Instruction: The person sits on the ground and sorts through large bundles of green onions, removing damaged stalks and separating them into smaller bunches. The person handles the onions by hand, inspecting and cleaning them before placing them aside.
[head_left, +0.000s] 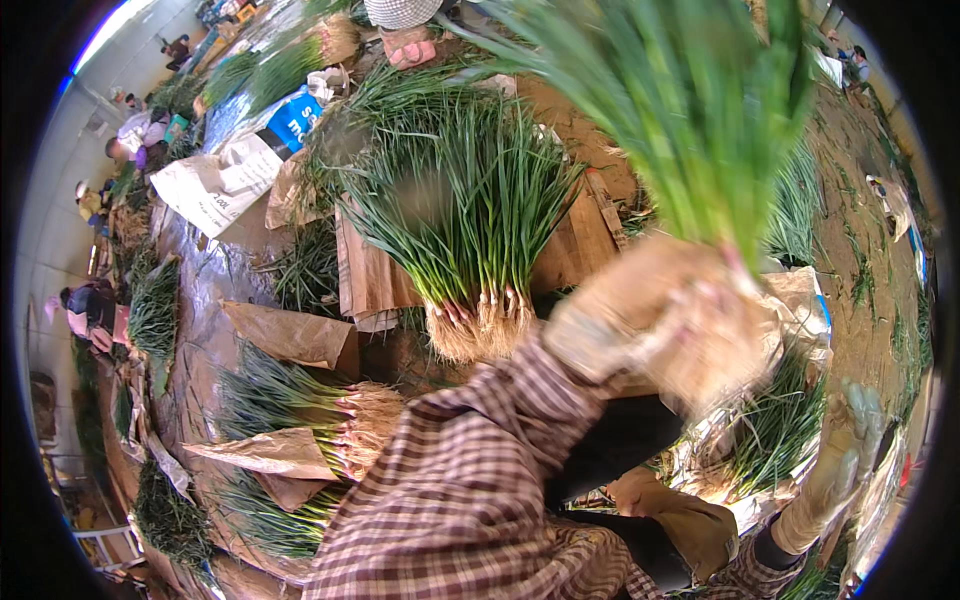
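My left hand (600, 337), in a pale glove below a checked sleeve, grips a large bunch of green garlic (712, 172). The bunch is raised, leaves up, and blurred by motion. Its tan root mass (705, 345) hides part of the fingers. Off to the right, my gloved right hand (844, 442) is held out with its fingers apart and nothing in it. Another bunch of green garlic (480, 240) stands upright before me, roots down, beside brown paper (367, 262). Left of my sleeve lie more bunches (352, 420), their roots towards me.
Brown paper sheets (292, 330) lie between the bunches at left. A white and blue printed sack (225, 180) is farther off. Loose leafy stalks (780, 427) lie by my right leg. People sit along the left wall, one person (94, 315) nearer; a checked hat (401, 11) shows ahead.
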